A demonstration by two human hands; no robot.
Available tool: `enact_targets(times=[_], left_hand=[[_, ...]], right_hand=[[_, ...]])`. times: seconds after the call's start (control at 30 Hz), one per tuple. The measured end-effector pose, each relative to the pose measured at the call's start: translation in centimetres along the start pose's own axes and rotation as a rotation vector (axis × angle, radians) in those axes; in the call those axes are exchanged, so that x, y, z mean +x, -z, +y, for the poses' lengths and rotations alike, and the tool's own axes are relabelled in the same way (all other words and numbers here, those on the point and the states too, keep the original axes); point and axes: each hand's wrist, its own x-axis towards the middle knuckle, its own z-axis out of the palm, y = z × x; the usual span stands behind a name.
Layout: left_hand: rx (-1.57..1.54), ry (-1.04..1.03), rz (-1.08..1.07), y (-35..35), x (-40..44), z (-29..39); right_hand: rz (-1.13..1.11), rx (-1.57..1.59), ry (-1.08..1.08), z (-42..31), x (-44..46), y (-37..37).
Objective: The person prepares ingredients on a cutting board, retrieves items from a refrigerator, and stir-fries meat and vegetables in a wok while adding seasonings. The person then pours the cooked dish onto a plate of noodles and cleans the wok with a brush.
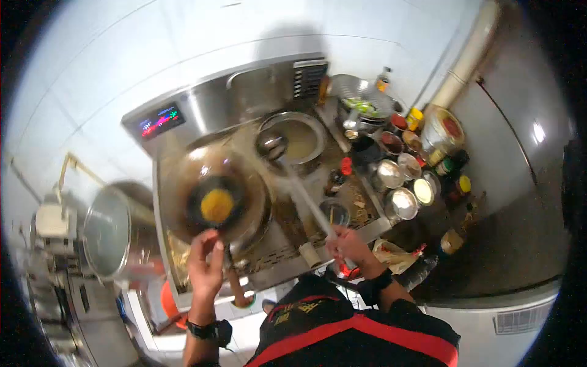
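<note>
My right hand (353, 249) is wrapped around the long handle of a metal ladle (306, 199). The ladle's bowl is at the left rim of a round pot (322, 137) holding cloudy liquid. My left hand (206, 263) is over the near edge of a wok (177, 202), thumb and fingers slightly apart; nothing shows in it. In the bottom of the wok lies a round yellow mass of food (217, 205), slightly blurred. Just right of my left hand, the wok's wooden-ended handle (235, 284) points toward me.
Seasoning bowls (390, 174) and bottles crowd the right side. Behind them a strainer (350, 85) holds green vegetable pieces (361, 107). A large metal pot (107, 232) stands left of the stove. A lit control display (161, 120) is on the back panel.
</note>
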Motion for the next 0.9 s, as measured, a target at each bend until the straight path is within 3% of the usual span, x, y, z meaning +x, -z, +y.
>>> enact_targets(times=[0.03, 0.1, 0.17, 0.23, 0.3, 0.33, 0.37, 0.4, 0.43, 0.5, 0.53, 0.57, 0.63, 0.67, 0.77, 0.83, 0.87, 0.9], left_hand=[[-0.031, -0.135, -0.040, -2.0, 2.1, 4.2], [0.036, -0.297, -0.170, -7.0, 7.0, 9.1], [0.069, -0.396, -0.265, -14.0, 12.7, 10.7], [0.075, -0.361, -0.460, -21.4, 18.7, 10.4], [0.335, 0.035, -0.704, -28.4, 23.8, 10.8], [0.341, 0.019, -0.717, -31.4, 25.1, 9.9], [0.263, 0.190, -0.814, -34.3, 26.5, 8.9], [0.182, 0.356, -0.907, -37.1, 28.0, 8.1], [0.188, 0.338, -0.916, -39.2, 29.6, 6.3], [0.023, -1.327, -0.924, -41.2, 31.3, 3.6], [-0.078, -1.192, -1.079, -41.9, 31.6, 3.2], [-0.085, -1.189, -1.081, -42.7, 31.5, 2.7], [-0.132, -0.711, -1.177, -43.0, 30.6, 3.0], [0.090, -0.782, -1.060, -42.3, 29.7, 4.0], [-0.121, -0.884, -0.893, -37.9, 26.1, 5.6], [-0.074, -0.823, -0.893, -33.1, 24.0, 4.3], [-0.047, -0.750, -0.843, -30.3, 22.5, 3.5], [-0.480, -0.096, -0.977, -27.6, 20.9, 3.0]], right_hand=[[0.028, 0.021, 0.021, 0.0, -0.4, 0.6], [-0.189, -0.154, 0.023, -0.4, -0.4, 1.2], [-0.032, -0.782, 0.453, 0.8, 0.2, 1.4], [-0.025, -0.880, 0.561, 3.4, 1.4, 2.1], [-0.021, -0.985, 0.656, 1.7, 1.9, 2.7], [-0.128, -1.014, 0.428, -1.5, 0.3, 1.7], [-0.234, -1.030, 0.202, -3.7, 0.0, 1.5], [-0.211, -1.029, 0.213, -2.8, 1.1, 1.9], [-0.195, -0.993, 0.259, -0.3, 2.1, 2.0], [-0.172, -0.956, 0.292, 1.2, 2.8, 2.2], [-0.202, -0.912, 0.271, 1.2, 2.9, 2.0], [-0.235, -0.869, 0.251, 1.3, 2.9, 1.7], [-0.223, -0.806, 0.294, 2.5, 3.9, 0.9], [-0.224, -0.747, 0.334, 3.4, 4.0, 0.6], [-0.296, -0.684, 0.260, 0.9, 4.0, -0.3], [-0.145, -0.634, 0.640, 3.7, 4.7, -0.6], [-0.230, -0.542, 0.414, 3.9, 4.6, -0.8], [-0.307, -0.463, 0.181, 3.4, 4.8, -0.8]])
